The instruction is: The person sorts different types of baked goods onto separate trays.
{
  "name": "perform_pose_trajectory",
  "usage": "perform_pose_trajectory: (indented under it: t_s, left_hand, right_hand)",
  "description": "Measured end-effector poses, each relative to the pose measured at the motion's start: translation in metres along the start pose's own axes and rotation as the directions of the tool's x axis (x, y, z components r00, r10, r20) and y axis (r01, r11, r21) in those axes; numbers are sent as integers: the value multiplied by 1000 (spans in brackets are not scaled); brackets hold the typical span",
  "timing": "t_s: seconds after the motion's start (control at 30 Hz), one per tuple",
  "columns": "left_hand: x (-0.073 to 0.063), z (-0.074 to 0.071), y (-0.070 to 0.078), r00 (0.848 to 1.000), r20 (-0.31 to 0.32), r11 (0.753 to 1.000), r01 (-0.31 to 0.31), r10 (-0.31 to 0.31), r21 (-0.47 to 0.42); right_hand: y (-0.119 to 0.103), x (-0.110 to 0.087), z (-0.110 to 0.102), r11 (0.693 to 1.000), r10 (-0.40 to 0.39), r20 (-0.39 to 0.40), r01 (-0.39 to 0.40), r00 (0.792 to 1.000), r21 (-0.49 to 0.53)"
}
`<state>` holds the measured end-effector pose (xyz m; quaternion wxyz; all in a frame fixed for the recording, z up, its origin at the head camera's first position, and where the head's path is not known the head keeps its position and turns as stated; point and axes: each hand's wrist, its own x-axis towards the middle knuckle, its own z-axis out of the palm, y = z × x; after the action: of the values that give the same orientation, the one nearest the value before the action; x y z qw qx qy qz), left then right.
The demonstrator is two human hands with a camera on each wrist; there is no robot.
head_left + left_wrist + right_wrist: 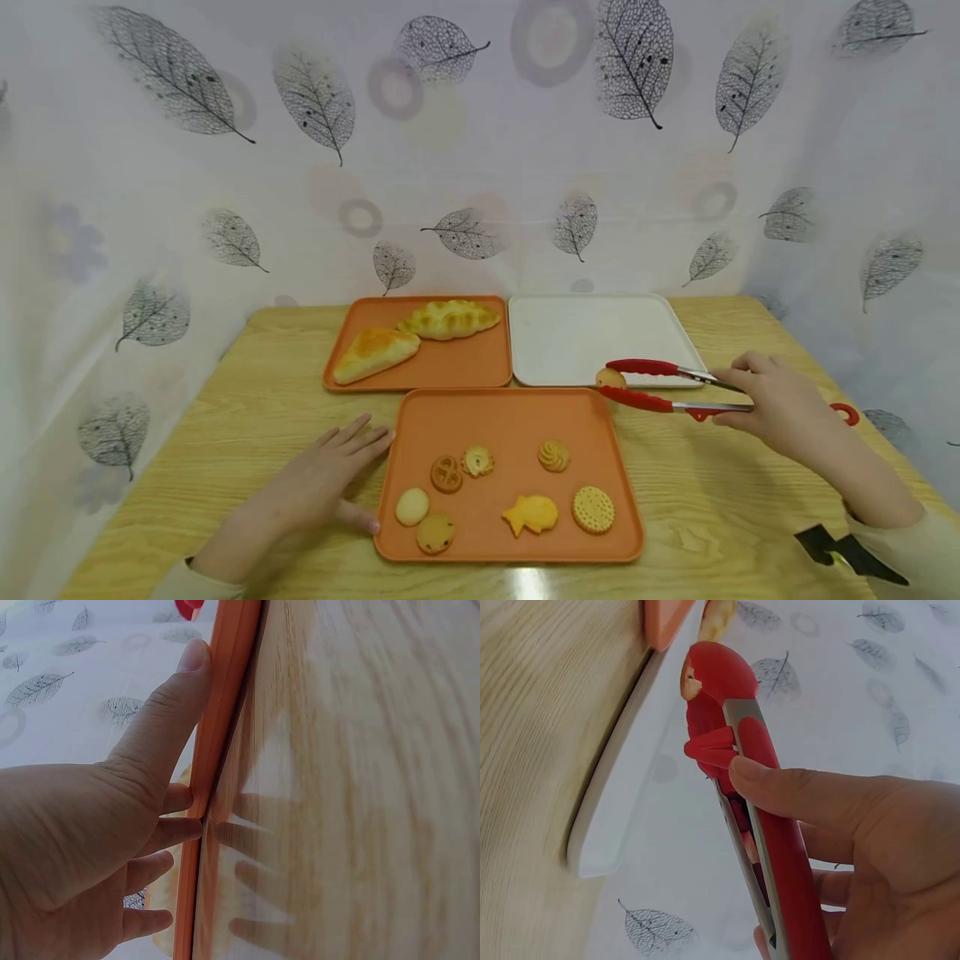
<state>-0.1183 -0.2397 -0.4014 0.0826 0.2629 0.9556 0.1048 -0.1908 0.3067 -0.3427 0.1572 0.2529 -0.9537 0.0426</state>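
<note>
My right hand [783, 408] grips a pair of red-tipped metal tongs [647, 402], thumb on one arm in the right wrist view. Between the tong tips is a small round cookie [610, 378], held over the near edge of the white tray [585, 333]. My left hand [315, 487] lies at the left side of the front orange tray [510, 421], fingers spread, thumb tip at its rim. On that tray are a pretzel-shaped cookie [446, 474], a fish-shaped cookie [532, 514], a swirl cookie [553, 456], a round dotted cookie [593, 510] and several other round ones.
Behind the front tray, a second orange tray [465, 367] carries a triangular pastry [377, 353] and a long ridged bread [450, 320]. It stands beside the white tray. All three trays sit on a wooden table [285, 358], with a leaf-print cloth [465, 150] hanging behind.
</note>
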Motion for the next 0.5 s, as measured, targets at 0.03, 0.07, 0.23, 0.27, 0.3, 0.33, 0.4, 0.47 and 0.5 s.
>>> perform_pose_trajectory:
  t_s: [0.03, 0.07, 0.23, 0.27, 0.3, 0.33, 0.4, 0.47, 0.5]
  left_hand:
    - [0, 0, 0, 1000, 0, 1000, -2, 2, 2]
    - [0, -1, -1, 1000, 0, 1000, -4, 4, 4]
    - [0, -2, -3, 1000, -1, 1000, -15, 15, 5]
    - [0, -1, -3, 1000, -1, 1000, -16, 16, 5]
    - [0, -1, -3, 1000, -2, 1000, -16, 16, 6]
    - [0, -1, -3, 1000, -3, 1000, -15, 15, 6]
    - [1, -1, -4, 1000, -4, 1000, -15, 15, 7]
    - [1, -2, -4, 1000, -4, 1000, -13, 13, 7]
    - [2, -2, -4, 1000, -4, 1000, -13, 13, 7]
  right_hand:
    - [2, 2, 0, 1000, 18, 10, -18, 1000, 2]
    - [4, 4, 1, 1000, 29, 13, -29, 999, 1]
    - [15, 15, 5, 993, 113, 76, -114, 991, 6]
    - [17, 17, 6, 992, 124, 80, -124, 989, 4]
    - [19, 19, 6, 991, 136, 86, -136, 987, 0]
    - [22, 21, 7, 989, 146, 90, -147, 985, -3]
    - [26, 25, 9, 987, 161, 96, -160, 982, -17]
    - [29, 28, 10, 984, 178, 105, -175, 978, -30]
    - [32, 30, 10, 982, 189, 118, -186, 975, -34]
